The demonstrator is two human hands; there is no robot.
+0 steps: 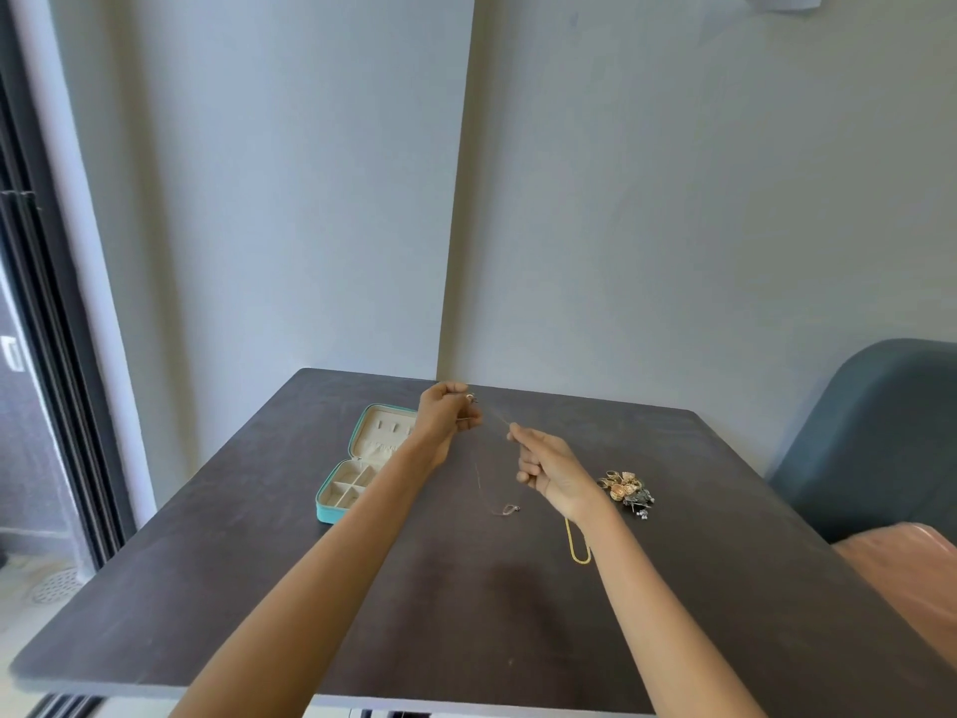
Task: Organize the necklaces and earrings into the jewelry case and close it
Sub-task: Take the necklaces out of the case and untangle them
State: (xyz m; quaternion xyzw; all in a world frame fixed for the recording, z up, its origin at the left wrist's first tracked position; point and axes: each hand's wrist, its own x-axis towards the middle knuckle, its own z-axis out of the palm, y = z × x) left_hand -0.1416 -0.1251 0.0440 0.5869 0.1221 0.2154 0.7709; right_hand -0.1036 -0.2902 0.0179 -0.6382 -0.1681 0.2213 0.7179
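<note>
Necklace, thin chain (479, 466), held above the dark table (259, 588) between two raised hands, head view. The left hand (448, 419) has its fingers curled round the upper end, where a small clasp or ring shows at the fingertips; the right hand (544, 469) pinches the chain a little further along between thumb and forefinger. From the left hand the chain drops in a fine line to a small pendant (510, 509), which appears to rest on or hang just above the tabletop; which of the two cannot be told.

To do this step well, the chain should be kept taut between the two grips so it does not knot, the pendant lifted free, and the whole carried left to the jewelry case (362, 466). The case lies open, teal outside and cream inside, with hooks and a gathered pocket in its far half and square compartments in its near half; the necklace probably belongs on the hooks.

A gold chain (576, 546) lies on the table, partly under the right wrist. A heap of earrings (624, 488) sits just beyond it, well apart from the case.
</note>
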